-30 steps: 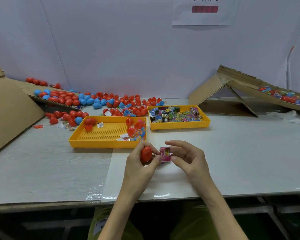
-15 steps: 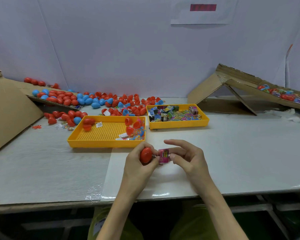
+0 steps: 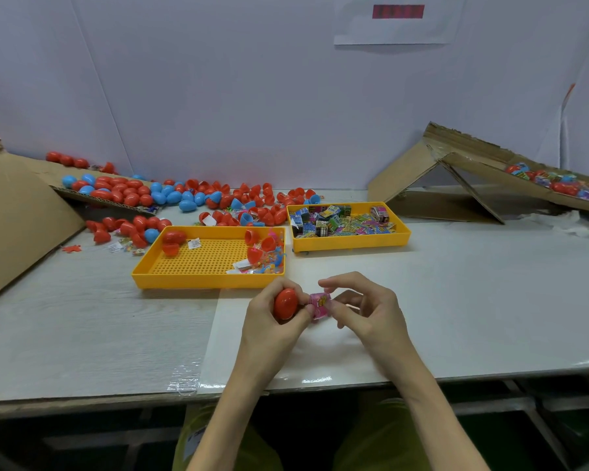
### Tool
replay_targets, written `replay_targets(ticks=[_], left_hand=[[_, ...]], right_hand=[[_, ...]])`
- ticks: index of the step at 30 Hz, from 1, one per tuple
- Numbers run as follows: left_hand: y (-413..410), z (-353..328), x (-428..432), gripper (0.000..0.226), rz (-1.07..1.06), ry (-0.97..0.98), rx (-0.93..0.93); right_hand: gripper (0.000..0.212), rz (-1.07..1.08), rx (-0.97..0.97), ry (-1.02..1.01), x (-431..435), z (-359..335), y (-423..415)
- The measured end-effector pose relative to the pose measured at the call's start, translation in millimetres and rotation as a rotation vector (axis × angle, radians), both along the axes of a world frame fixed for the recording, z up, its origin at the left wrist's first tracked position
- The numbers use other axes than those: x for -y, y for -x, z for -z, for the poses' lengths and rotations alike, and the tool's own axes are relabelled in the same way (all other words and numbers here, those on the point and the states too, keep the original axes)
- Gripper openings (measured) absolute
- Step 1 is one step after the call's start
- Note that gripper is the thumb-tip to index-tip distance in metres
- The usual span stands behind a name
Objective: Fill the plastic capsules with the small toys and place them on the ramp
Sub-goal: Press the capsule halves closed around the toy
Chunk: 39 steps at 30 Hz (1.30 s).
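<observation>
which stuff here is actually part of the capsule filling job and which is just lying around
In the job: left hand, red capsule, right hand, pink toy packet, tray of toys, perforated tray, loose capsules, cardboard ramp.
Lying about: wall notice, red star scrap, crumpled white material.

Red egg-shaped capsule (image 3: 285, 303): held above the tabletop (image 3: 473, 300). Small pink printed toy packet (image 3: 320, 305): held upright, touching the capsule's right side.

Bright, even light in a wide-angle view.
Soft light from above leaves a faint shadow under the right hand (image 3: 368, 312). Glare streaks glint along the front edge of the bench (image 3: 490, 300), the space beneath is dark, and lines bow near the frame edges.
</observation>
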State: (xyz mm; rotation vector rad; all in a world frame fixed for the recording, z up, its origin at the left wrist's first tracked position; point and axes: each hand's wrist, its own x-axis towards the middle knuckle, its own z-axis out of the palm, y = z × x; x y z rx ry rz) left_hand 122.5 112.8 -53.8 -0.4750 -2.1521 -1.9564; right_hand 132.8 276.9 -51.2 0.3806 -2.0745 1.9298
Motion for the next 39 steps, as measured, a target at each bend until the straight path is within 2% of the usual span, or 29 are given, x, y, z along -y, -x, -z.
replay_targets(ticks=[6, 9, 13, 18, 21, 24, 26, 28, 32, 35, 39], left_hand=[[-0.7, -2.0, 1.4, 0.035, 0.025, -0.094, 0.047], [-1.0, -2.4, 1.7, 0.035, 0.044, -0.116, 0.060], [-1.2, -2.9, 1.6, 0.019, 0.048, -0.102, 0.067], [-0.5, -2.1, 2.3, 0.024, 0.077, -0.056, 0.058], [-0.6, -2.2, 2.2, 0.035, 0.049, -0.096, 0.049], [-1.4, -3.3, 2.4, 0.022, 0.044, -0.163, 0.045], [-2.8, -4.1, 1.9, 0.015, 0.076, -0.139, 0.035], [-3.1, -3.5, 0.8, 0.017, 0.119, -0.097, 0.020], [-2.0, -1.6, 0.5, 0.021, 0.141, -0.032, -0.014], [-1.8, -1.7, 1.7, 0.019, 0.133, -0.051, -0.011], [-2.3, -3.5, 3.3, 0.027, 0.149, -0.102, 0.038]], right_hand=[[0.039, -0.020, 0.016, 0.057, -2.8, 0.8, 0.9], [0.030, -0.053, 0.000, -0.017, -2.7, 1.4, -0.2], [0.019, -0.110, 0.018, -0.041, -2.5, 0.4, -1.2], [0.010, -0.061, 0.026, -0.009, -0.3, 0.5, 0.7], [0.010, -0.023, 0.014, 0.079, -0.2, 0.6, 1.5], [0.007, 0.029, 0.012, 0.091, -0.9, 2.1, 3.4], [0.013, 0.046, 0.017, 0.071, -1.2, 3.1, 3.9], [0.016, 0.051, 0.021, 0.076, -1.2, 3.1, 3.4], [0.006, 0.054, 0.035, 0.064, -0.5, 3.1, 3.8], [0.012, 0.061, 0.050, 0.032, 0.3, 4.3, 4.6], [0.024, 0.029, 0.033, 0.014, -0.2, 1.8, 1.4]])
